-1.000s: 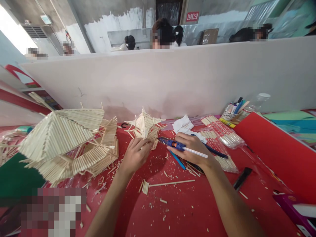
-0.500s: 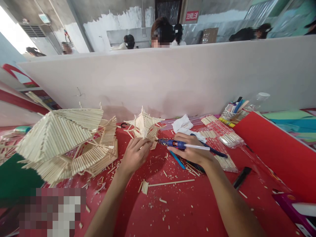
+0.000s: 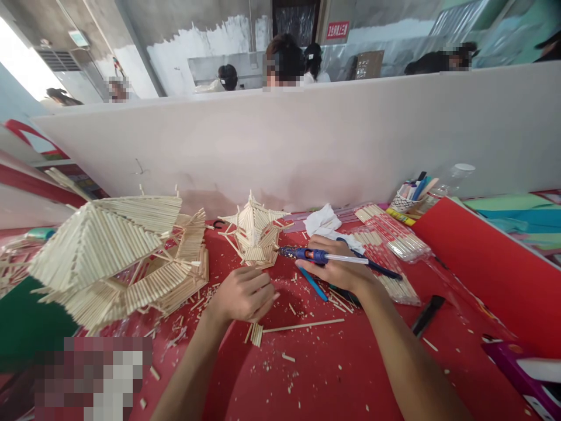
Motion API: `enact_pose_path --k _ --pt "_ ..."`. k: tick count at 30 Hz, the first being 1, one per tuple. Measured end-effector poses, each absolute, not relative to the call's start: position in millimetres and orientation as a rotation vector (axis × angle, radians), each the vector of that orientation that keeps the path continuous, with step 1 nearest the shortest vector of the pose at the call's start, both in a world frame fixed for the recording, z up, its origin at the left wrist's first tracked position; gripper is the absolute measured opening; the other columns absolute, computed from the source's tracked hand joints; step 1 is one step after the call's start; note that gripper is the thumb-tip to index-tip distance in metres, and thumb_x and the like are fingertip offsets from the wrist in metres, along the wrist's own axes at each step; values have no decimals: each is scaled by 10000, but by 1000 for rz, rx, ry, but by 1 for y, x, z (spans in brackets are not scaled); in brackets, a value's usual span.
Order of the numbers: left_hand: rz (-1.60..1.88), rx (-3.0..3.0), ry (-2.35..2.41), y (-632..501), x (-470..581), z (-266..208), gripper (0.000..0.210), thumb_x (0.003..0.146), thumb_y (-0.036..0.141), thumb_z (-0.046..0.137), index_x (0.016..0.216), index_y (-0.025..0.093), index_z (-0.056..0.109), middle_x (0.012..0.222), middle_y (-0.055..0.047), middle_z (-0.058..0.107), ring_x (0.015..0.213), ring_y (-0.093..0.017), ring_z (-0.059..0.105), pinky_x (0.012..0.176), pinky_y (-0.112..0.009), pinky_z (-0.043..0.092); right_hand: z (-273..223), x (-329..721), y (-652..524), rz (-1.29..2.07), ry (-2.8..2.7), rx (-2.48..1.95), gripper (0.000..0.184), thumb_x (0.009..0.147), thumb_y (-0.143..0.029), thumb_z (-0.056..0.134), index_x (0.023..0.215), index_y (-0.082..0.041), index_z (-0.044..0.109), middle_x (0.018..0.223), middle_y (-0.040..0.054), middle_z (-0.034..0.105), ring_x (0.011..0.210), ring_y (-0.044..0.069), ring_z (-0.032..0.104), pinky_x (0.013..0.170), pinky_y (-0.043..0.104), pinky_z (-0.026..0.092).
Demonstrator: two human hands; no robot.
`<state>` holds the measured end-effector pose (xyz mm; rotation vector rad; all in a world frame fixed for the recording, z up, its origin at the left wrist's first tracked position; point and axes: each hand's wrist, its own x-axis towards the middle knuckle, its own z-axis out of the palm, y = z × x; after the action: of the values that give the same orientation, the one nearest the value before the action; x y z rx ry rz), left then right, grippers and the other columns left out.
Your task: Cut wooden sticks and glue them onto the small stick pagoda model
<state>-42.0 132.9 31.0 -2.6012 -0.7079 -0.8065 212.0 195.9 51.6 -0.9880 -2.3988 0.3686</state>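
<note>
My right hand grips a blue hot glue gun with a clear glue stick out of its back. Its nozzle points left, at the right edge of a small stick-built pavilion model. In front of that model, apart from it, is my left hand, its fingers curled in and pressed together. Whatever they may hold is hidden. Just below that hand lie several short cut sticks, beside one long stick. A blue pen-like stick rests under the glue gun.
A larger stick-built pavilion stands at left. Packs of sticks, white tissue and a pen cup are at the right, with a red board. Scraps litter the red table. A white partition stands behind; people sit beyond.
My left hand has drawn back from the small pavilion's front toward me, down to the short sticks. My right hand and the glue gun have hardly moved.
</note>
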Motion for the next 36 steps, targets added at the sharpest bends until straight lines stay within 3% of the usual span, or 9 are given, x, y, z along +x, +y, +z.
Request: enact_pose_path --k 5,12,17,23,27,36 --pt "-774 -2640 -744 122 -37 36 304 941 199 459 642 199 512 582 11 484 512 -133 388 490 -308 305 52 213 196 387 -2395 -967 314 961 -412 563 717 -214 538 770 16 579 718 162 560 673 294 423" --pt "-653 -2641 -1135 90 -49 39 291 969 196 463 683 196 520 612 10 529 522 -130 465 525 -292 329 47 213 198 431 -2393 -966 321 951 -450 575 729 -220 546 781 12 599 719 162 576 668 298 425" --pt "-442 -2562 -1685 60 -61 16 193 992 214 439 880 210 596 801 -14 665 667 -156 634 587 -266 390 50 215 196 447 -2367 -970 334 953 -453 567 714 -221 549 773 9 602 712 158 571 675 299 428" --pt "-459 -2408 -2292 19 -59 -20 212 982 229 422 993 230 634 961 -51 721 841 -188 694 676 -275 459 50 216 197 478 -2301 -937 293 939 -458 578 769 -220 572 815 18 618 748 166 573 698 313 443" --pt "-527 -2313 -2394 12 -46 -33 214 978 297 425 916 219 614 890 -54 713 808 -203 692 672 -296 464 50 216 198 442 -2283 -958 291 941 -451 575 764 -220 581 805 28 618 743 174 585 700 325 453" --pt "-419 -2181 -2190 18 -47 -51 204 939 168 378 827 220 540 759 -52 650 715 -204 651 661 -317 448 61 199 180 163 -2368 -1075 354 960 -490 565 800 -189 658 879 63 662 732 186 629 657 331 457"
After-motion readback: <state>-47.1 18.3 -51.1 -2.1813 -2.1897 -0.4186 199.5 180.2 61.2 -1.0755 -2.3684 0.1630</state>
